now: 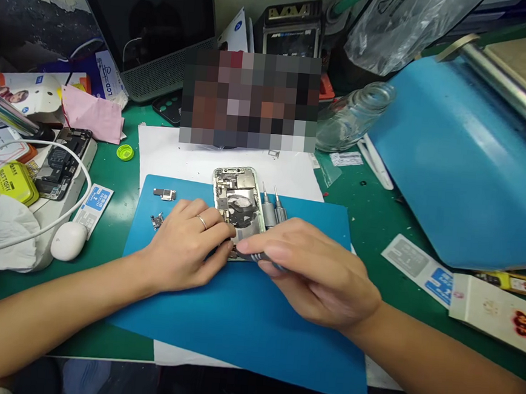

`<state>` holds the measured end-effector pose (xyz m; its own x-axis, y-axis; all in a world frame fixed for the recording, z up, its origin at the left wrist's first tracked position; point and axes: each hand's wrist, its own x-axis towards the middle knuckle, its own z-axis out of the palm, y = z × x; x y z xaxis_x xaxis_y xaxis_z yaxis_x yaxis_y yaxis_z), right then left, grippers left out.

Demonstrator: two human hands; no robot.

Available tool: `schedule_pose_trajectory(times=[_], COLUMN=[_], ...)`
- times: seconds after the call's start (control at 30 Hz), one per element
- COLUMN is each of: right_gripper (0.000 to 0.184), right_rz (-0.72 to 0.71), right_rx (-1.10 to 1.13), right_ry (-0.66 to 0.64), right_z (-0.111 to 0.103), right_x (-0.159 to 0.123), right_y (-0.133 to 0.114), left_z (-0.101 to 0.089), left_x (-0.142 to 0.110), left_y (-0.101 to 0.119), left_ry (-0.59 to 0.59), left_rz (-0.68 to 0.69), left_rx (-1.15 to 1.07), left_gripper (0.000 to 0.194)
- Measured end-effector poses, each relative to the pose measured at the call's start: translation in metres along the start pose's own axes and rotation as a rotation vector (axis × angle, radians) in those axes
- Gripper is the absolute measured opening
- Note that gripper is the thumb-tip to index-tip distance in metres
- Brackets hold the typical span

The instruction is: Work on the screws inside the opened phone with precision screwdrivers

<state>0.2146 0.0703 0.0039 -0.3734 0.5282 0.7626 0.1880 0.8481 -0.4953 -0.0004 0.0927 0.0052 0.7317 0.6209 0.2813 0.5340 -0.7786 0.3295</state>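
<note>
An opened smartphone point(243, 200), its inner parts bare, lies on a blue mat point(244, 317). My left hand point(191, 243), with a ring on one finger, is closed at the phone's lower left edge, curled fingertips against it. My right hand point(316, 268) pinches a grey screwdriver point(262, 256) over the phone's lower end; its tip is mostly hidden by my fingers. Two more screwdrivers point(274, 211) lie right of the phone, bits pointing away from me. Left of the phone rest a small metal-and-black part point(165, 194) and another small metal part point(156, 221).
White paper point(157, 152) lies under the mat. A glass jar point(354, 116) and white tweezers-like tool point(377, 163) stand behind right. At left are a second opened phone point(63, 163), a white cable point(85, 174) and an earbud case point(69, 240). A blue sheet point(452, 157) fills the right.
</note>
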Motion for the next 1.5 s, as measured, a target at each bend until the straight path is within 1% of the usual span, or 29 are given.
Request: schedule_pose_trajectory(times=[0.13,0.27,0.4,0.5,0.6,0.7,0.83,0.97,1.03,1.1,1.17,1.27,1.33,1.43,1.5], right_gripper=[0.062,0.065,0.052,0.046,0.038,0.03,0.031,0.031,0.029,0.028,0.026,0.022,0.022,0.025,0.026], right_rz=[0.019,0.053,0.084,0.126,0.157,0.243,0.382,0.518,0.546,0.54,0.561,0.692,0.785,0.877,0.924], right_rx=[-0.05,-0.093,-0.11,-0.145,-0.22,-0.306,-0.29,-0.265,-0.235,-0.224,-0.232,-0.296,-0.377,-0.482,-0.504], right_ry=[0.048,0.198,0.376,0.482,0.53,0.549,0.489,0.428,0.416,0.429,0.397,0.246,0.141,-0.004,-0.107], right_z=[-0.003,-0.003,0.001,0.005,0.004,0.0,-0.005,-0.006,-0.005,-0.006,-0.01,-0.02,-0.027,-0.032,-0.032], right_x=[-0.003,-0.006,-0.004,0.001,0.003,0.0,-0.008,-0.01,-0.009,-0.006,-0.002,0.006,0.01,0.014,0.014], right_y=[0.004,0.01,0.014,0.014,0.017,0.024,0.035,0.038,0.037,0.036,0.036,0.037,0.039,0.043,0.045], left_z=[0.0,0.0,0.0,0.001,0.001,0.002,0.002,0.003,0.003,0.003,0.002,0.002,0.002,0.001,0.001], left_x=[0.0,0.0,0.0,-0.001,0.0,0.001,0.001,0.001,0.001,0.0,0.0,0.0,0.0,0.0,0.0], left_y=[0.0,0.0,0.001,0.002,0.002,0.002,0.002,0.002,0.001,0.001,0.0,0.0,-0.001,0.0,0.0], left_ry=[0.0,0.011,0.073,0.085,0.064,0.055,0.066,0.071,0.059,0.046,0.044,0.046,0.044,0.048,0.048], left_rz=[0.009,0.035,-0.005,-0.045,-0.062,-0.049,-0.013,-0.017,-0.033,-0.052,-0.078,-0.103,-0.095,-0.055,-0.003], left_rx=[0.023,0.041,0.064,0.044,0.036,0.043,0.048,0.063,0.071,0.072,0.054,0.011,-0.006,-0.01,0.005], left_gripper=[0.02,0.017,0.017,0.013,0.013,0.014,0.016,0.015,0.012,0.009,0.007,0.009,0.01,0.009,0.011])
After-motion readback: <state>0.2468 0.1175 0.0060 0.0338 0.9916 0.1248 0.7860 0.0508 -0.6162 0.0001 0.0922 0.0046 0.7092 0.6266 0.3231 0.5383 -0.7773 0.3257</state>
